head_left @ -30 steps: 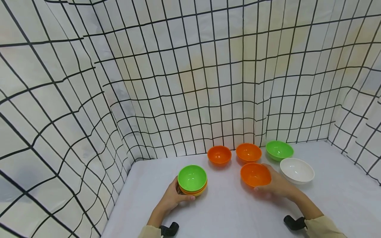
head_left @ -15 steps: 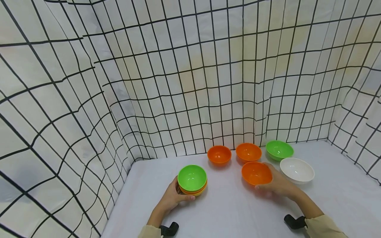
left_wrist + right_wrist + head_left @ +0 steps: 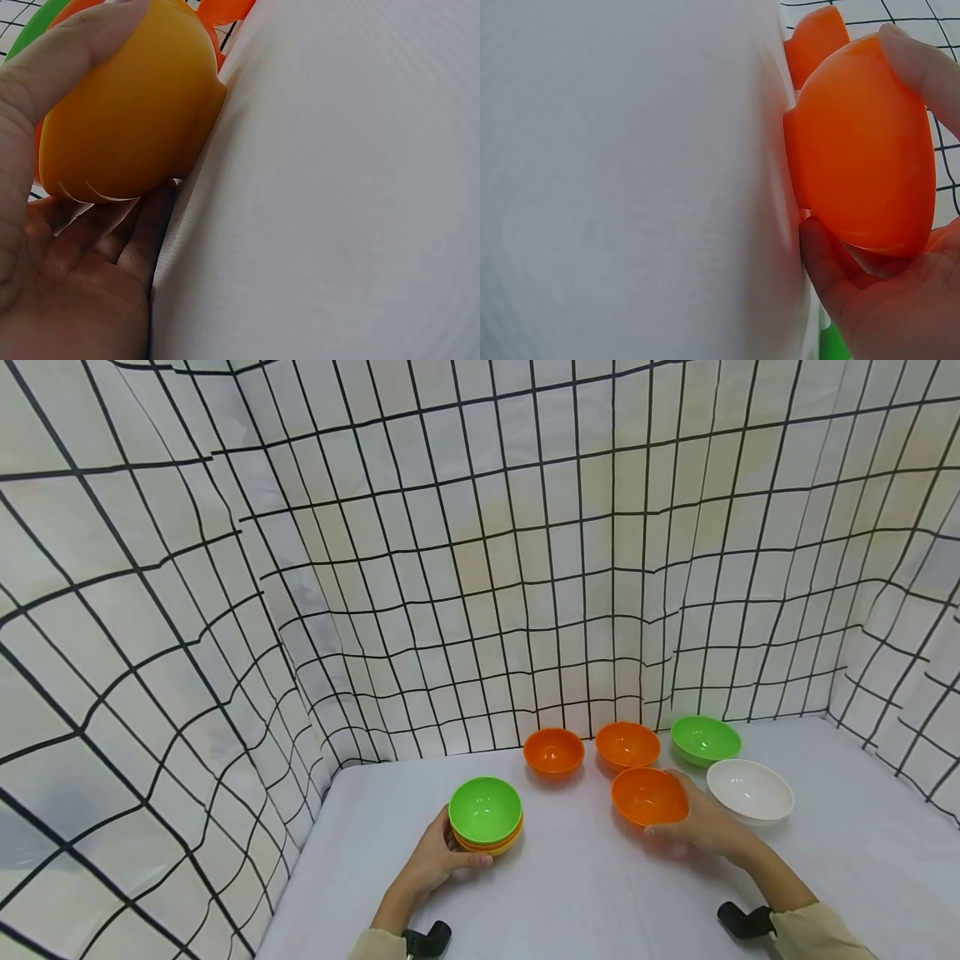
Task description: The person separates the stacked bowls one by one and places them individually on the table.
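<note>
My left hand (image 3: 438, 858) holds a nested stack of bowls from its left side, thumb at the front. A green bowl (image 3: 486, 810) is on top, with orange below it and a yellow bowl (image 3: 135, 112) at the bottom, its base against the table. On the right, my right hand (image 3: 697, 818) grips an orange bowl (image 3: 649, 797) by its right side. In the right wrist view, that orange bowl (image 3: 862, 150) has its base at or very near the cloth, thumb on its outer wall and fingers (image 3: 829, 259) behind.
Behind stand two orange bowls, a left one (image 3: 553, 752) and a right one (image 3: 627, 746). A green bowl (image 3: 705, 741) and a white bowl (image 3: 750, 790) lie right of them, the white one close to my right hand. A grid-patterned curtain (image 3: 480, 568) borders the white table (image 3: 570, 893).
My right hand has shifted the orange bowl slightly right and toward the back. The left hand and its stack look unmoved.
</note>
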### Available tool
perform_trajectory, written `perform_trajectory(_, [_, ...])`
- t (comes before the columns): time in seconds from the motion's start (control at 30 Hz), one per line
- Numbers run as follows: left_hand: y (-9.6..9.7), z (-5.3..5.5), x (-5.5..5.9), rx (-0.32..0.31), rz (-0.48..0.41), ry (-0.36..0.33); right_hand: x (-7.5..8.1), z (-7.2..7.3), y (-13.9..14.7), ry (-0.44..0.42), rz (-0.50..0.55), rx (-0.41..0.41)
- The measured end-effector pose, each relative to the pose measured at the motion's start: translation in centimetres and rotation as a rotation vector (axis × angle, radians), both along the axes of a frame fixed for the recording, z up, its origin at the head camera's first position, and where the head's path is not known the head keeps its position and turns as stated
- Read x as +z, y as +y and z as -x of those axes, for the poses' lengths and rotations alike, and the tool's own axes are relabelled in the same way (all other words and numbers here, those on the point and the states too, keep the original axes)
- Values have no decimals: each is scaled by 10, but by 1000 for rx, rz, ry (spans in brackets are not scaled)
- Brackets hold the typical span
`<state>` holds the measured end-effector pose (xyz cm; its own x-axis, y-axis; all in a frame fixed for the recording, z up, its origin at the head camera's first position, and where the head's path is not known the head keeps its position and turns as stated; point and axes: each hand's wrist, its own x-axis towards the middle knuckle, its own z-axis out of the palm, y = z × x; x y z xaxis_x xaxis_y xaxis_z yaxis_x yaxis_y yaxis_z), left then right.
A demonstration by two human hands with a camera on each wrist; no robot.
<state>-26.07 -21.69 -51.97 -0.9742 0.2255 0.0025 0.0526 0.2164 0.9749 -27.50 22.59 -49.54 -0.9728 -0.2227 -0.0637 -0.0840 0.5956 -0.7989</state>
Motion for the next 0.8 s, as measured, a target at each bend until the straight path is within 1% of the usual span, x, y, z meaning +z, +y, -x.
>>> perform_trajectory(0.5, [0,0,-1,-1,4,1,-2,1,1,3,3,5])
perform_trajectory(0.8, [0,0,0,4,4,-4,0,2,2,-22,6,12])
